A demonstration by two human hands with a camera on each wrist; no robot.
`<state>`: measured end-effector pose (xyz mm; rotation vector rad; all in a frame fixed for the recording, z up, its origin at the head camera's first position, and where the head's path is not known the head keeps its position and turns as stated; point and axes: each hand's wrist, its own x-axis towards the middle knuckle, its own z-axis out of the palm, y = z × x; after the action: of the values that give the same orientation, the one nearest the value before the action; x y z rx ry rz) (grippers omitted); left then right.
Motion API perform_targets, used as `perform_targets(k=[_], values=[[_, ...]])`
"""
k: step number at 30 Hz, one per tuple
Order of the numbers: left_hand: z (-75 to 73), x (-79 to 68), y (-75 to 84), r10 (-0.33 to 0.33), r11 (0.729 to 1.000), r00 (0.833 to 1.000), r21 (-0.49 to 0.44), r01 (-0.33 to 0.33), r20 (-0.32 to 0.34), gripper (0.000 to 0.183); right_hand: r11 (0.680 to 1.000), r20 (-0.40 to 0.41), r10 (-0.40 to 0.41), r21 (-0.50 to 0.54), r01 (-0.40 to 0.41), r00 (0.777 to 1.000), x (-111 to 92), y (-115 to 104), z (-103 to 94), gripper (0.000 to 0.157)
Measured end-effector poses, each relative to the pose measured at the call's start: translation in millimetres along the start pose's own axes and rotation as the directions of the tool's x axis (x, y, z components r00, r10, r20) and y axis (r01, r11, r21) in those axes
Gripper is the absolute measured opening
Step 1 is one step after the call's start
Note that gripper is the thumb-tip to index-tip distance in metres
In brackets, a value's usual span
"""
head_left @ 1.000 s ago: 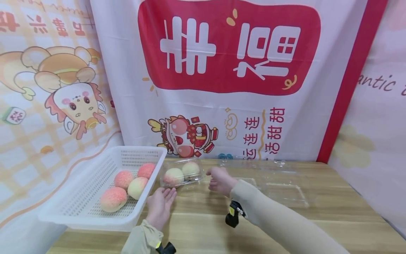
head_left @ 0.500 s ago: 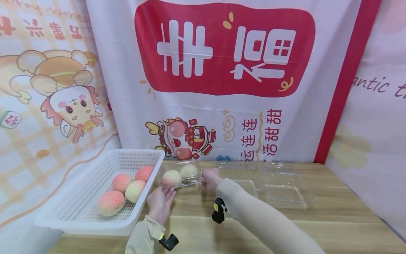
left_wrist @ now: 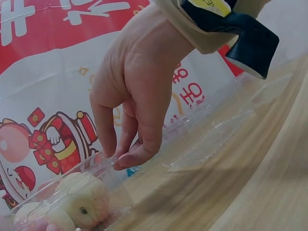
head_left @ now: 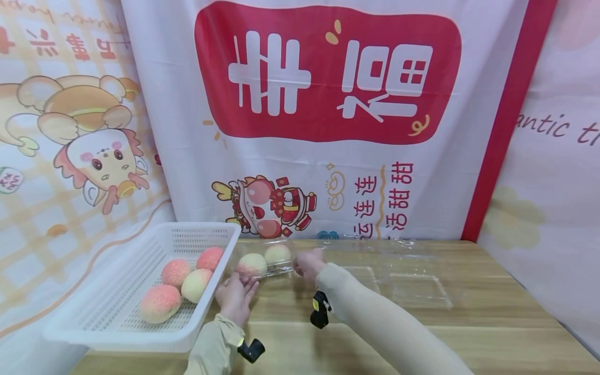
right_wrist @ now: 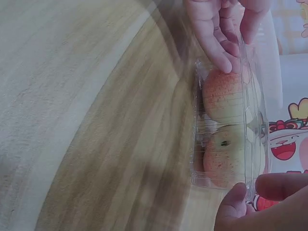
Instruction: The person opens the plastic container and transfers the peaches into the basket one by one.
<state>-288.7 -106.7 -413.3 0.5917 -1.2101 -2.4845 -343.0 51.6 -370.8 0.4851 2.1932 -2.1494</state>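
Observation:
A clear plastic clamshell box (head_left: 284,269) holding two pale pink-and-yellow peaches (head_left: 252,265) lies on the table, right of the basket. My left hand (head_left: 234,301) is at its left front end, palm turned up. In the right wrist view, the fingers of that left hand (right_wrist: 216,31) pinch the edge of the box's plastic. My right hand (head_left: 309,264) pinches the rim at the right end. That grip of the right hand (left_wrist: 134,86) with thumb and fingertips also shows in the left wrist view. The lid appears lowered over the peaches; whether it is latched I cannot tell.
A white perforated basket (head_left: 117,341) with several peaches (head_left: 161,303) stands at the left. More clear plastic boxes (head_left: 422,291) lie on the wooden table (head_left: 492,323) to the right. Printed cloth (head_left: 300,156) hangs behind and at both sides.
My right hand has moved left onto the box's right end and now pinches its rim. The left hand stays at the left end. The head view has shifted slightly.

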Motion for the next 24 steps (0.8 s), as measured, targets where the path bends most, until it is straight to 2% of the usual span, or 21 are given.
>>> perform_targets(k=[4,11,15,20,24], values=[[2.5,0.7,3.8,0.01,1.0,1.0,0.0,-0.01,0.022,0.013,1.0,0.0,0.008,0.018,-0.008,1.0,-0.7,-4.9,-1.8,0.067],[6.8,-0.1,11.7,-0.017,1.0,0.998,-0.02,0.019,0.056,0.014,0.987,0.042,0.048,0.152,-0.053,0.998,-4.8,-24.2,-10.9,0.067],[9.3,-3.1,13.6,-0.03,0.998,0.997,-0.055,0.033,0.064,0.015,0.986,0.055,0.061,0.15,-0.069,0.997,-6.5,-31.8,-15.3,0.075],[13.1,-4.3,13.2,-0.041,0.994,0.995,-0.1,0.051,0.094,0.016,0.989,0.011,0.069,0.132,-0.069,0.998,-1.8,-35.9,-17.5,0.09],[13.2,-7.1,10.4,-0.049,0.994,0.989,-0.092,0.062,0.138,0.017,0.992,-0.02,0.059,0.115,-0.057,0.998,-0.8,-38.4,-20.4,0.09]])
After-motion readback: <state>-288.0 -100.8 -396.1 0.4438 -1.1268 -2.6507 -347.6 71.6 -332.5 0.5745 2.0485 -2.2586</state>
